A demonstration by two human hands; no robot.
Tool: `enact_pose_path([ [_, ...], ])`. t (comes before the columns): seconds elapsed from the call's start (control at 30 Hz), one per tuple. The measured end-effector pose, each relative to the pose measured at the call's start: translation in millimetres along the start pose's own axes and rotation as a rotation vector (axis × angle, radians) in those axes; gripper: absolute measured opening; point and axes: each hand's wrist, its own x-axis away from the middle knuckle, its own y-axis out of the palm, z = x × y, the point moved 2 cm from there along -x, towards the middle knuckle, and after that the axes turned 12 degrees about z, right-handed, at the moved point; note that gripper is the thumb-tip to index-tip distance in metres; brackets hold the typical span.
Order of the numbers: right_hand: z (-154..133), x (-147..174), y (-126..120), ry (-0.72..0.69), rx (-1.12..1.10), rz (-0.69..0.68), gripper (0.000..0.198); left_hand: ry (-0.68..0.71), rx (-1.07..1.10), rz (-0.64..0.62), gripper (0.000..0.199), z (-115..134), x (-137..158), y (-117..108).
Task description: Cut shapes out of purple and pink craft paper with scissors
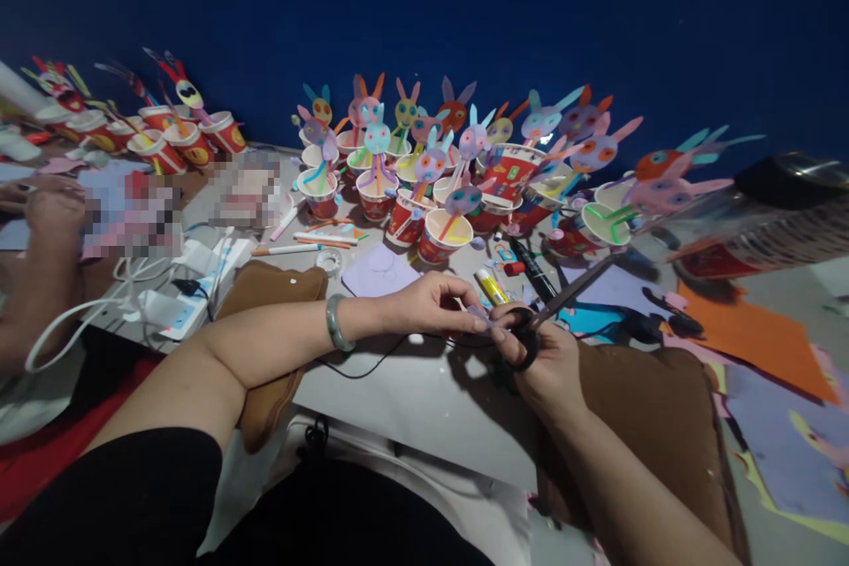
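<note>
Left hand (446, 304) pinches purple scrap (478, 314) just nearside of glue stick (492, 286); right hand (549, 363) grips scissors (563, 296), right of the stick. Scrap's probably light, flimsy, creases easily: hold by edge.

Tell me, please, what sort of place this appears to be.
Probably a craft worktable, judging by the scissors in the right hand, the orange paper and the red cups holding rabbit-like figures.
</note>
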Motion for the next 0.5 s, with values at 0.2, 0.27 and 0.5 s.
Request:
enact_pose_path([
  [0.2,1,-3,1,0.029,0.012,-0.070,0.030,0.010,-0.113,-0.056,0.042,1,-1,-5],
  [0.27,2,-2,2,0.026,0.024,-0.107,0.029,0.039,-0.160,-0.059,0.039,0,-2,-8],
  [0.5,4,-2,3,0.005,0.032,-0.128,0.025,0.143,-0.386,-0.154,0.026,0,-4,-12],
])
